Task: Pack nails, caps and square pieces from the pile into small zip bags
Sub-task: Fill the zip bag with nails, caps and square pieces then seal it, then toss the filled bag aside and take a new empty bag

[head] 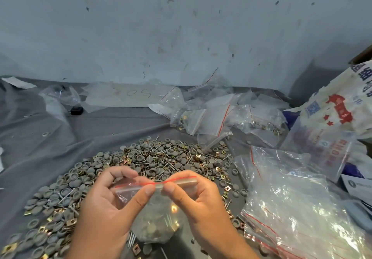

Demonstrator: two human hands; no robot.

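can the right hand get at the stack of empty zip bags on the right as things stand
Probably not yet: the right hand pinches the filled zip bag with the left hand. The empty bags lie unobstructed beside it.

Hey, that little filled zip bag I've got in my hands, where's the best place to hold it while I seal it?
Hold the small zip bag by its red-lined zip strip, from above, thumbs at the near side as the left hand and right hand now pinch it. The weight hangs below, so the strip stays taut and level.
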